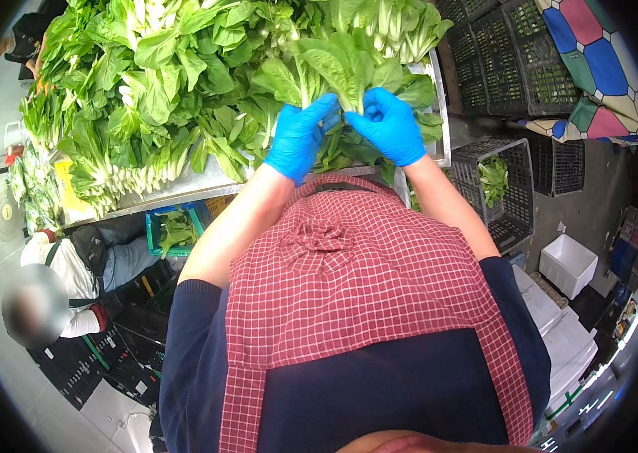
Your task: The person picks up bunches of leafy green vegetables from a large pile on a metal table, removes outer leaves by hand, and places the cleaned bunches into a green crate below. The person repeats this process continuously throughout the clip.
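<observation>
Both my hands wear blue gloves and are over a metal table spread with leafy greens. My right hand [391, 129] pinches the pale base of a leafy green head [337, 67], whose broad leaves fan away from me. Close beside it, my left hand [301, 136] has its fingers curled inward at the stems; whether it grips a stalk is hidden. More loose green leaves [347, 148] lie beneath and between the hands. To the left rises a large heap of leafy greens [166, 73] with white stems.
The table's metal rim [194, 192] runs before my checked apron [353, 266]. At right, a black plastic crate [514, 175] holds some greens, near stacked crates [500, 62] and a white foam box [568, 263]. A person [64, 272] is at left, beside a teal crate [152, 235].
</observation>
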The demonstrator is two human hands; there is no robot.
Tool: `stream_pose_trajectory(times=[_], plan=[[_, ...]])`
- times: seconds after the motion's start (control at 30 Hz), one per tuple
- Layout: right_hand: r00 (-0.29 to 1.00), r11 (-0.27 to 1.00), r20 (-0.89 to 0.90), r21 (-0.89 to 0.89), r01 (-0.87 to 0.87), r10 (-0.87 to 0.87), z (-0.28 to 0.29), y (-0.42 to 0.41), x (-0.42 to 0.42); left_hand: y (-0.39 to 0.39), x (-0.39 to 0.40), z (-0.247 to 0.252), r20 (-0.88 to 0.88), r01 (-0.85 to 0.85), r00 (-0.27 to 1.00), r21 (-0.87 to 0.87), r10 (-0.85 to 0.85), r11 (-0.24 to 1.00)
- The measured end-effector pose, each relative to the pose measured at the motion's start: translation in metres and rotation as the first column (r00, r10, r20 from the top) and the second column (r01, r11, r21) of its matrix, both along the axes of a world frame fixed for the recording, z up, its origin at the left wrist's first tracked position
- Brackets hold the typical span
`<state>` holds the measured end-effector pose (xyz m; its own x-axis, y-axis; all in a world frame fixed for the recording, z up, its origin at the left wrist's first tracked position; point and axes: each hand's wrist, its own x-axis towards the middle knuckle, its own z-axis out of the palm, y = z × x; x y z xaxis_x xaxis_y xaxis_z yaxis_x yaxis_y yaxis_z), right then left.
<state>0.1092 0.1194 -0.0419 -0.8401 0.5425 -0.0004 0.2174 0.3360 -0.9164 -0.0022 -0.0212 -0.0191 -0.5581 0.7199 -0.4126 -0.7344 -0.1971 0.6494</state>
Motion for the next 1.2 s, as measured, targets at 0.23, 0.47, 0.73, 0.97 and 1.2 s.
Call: stream_pose_trajectory(times=[0.23, 0.47, 0.73, 0.97, 1.2], plan=[[0.999, 0.967, -0.028, -0.253, -0.043, 0.037, -0.008, 0.001, -0.006, 0.005, -0.014, -0.024, 0.078, -0.032, 0.996, -0.130, 0.043, 0.991], [0.978, 0.941, 0.167, -0.293, 0.170, -0.125, -0.020, 0.019, 0.012, -0.014, -0.016, -0.022, 0.241, -0.033, 0.970, 0.038, 0.023, 0.999], [0.983, 0.967, 0.084, 0.214, 0.140, -0.161, 0.022, -0.003, 0.011, -0.023, -0.009, -0.010, 0.379, -0.063, 0.926, 0.168, -0.006, 0.984], [1.000, 0.828, -0.015, -0.560, -0.024, 0.018, 0.034, 0.008, -0.036, -0.024, 0.000, 0.010, -0.121, 0.195, 0.971, -0.092, -0.205, 0.977], [0.998, 0.695, -0.055, -0.716, -0.066, 0.038, 0.026, 0.007, -0.041, -0.026, -0.005, -0.006, -0.169, 0.065, 0.981, -0.164, -0.093, 0.984]])
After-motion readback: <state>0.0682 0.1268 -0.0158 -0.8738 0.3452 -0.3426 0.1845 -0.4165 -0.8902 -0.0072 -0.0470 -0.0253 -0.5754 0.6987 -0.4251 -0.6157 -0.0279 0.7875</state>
